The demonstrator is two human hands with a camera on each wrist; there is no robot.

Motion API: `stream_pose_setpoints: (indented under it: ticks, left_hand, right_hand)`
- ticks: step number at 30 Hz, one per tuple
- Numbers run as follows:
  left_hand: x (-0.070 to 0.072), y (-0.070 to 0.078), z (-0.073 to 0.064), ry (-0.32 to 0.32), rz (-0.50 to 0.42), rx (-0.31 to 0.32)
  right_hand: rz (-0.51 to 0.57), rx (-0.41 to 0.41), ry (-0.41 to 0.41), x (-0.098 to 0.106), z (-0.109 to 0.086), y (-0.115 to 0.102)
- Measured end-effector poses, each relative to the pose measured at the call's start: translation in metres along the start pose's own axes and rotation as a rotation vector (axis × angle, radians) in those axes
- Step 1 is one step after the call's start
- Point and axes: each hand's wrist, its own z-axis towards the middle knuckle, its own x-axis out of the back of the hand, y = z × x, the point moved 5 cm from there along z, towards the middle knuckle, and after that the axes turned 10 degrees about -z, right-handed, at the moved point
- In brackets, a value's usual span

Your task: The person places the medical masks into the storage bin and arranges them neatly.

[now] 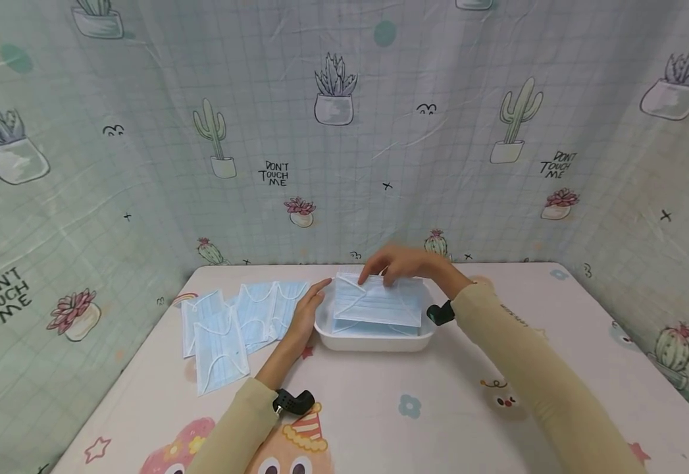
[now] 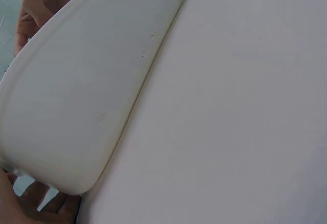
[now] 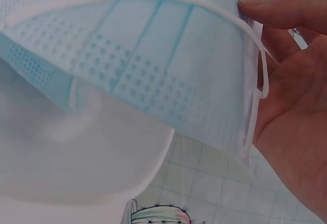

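Note:
A light blue disposable face mask (image 1: 377, 301) with white ear loops is pinched along its upper edge by the right hand (image 1: 406, 263). In the right wrist view, the thumb (image 3: 281, 10) lies over that edge of the mask (image 3: 127, 55). Beneath the held mask, another face mask (image 1: 374, 329) lies partly hidden in a white plastic basin (image 1: 376, 343). My left hand (image 1: 304, 313) rests at the basin's left side with fingers extended. The left wrist view shows its fingers (image 2: 64, 206) against the end of the basin (image 2: 87, 91).
Several loose blue face masks (image 1: 221, 342) lie overlapping on the table left of the left hand. A pale patterned cloth (image 1: 439, 408) covers the tabletop. Behind it hangs a cactus-print curtain (image 1: 380, 151), which also runs along both sides.

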Motion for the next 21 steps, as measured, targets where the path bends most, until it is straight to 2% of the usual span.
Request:
stream_pose_setpoints:
  ticks: [12,21]
  left_hand:
    - [-0.002,0.0,-0.002,-0.01,0.004,-0.007]
    - [-0.001,0.0,-0.002,-0.022,-0.019,-0.002]
  right_hand:
    - [0.006,-0.058,-0.088,-0.019,0.01,0.002]
    - [0.077,-0.083,-0.151,-0.026,0.011,0.007]
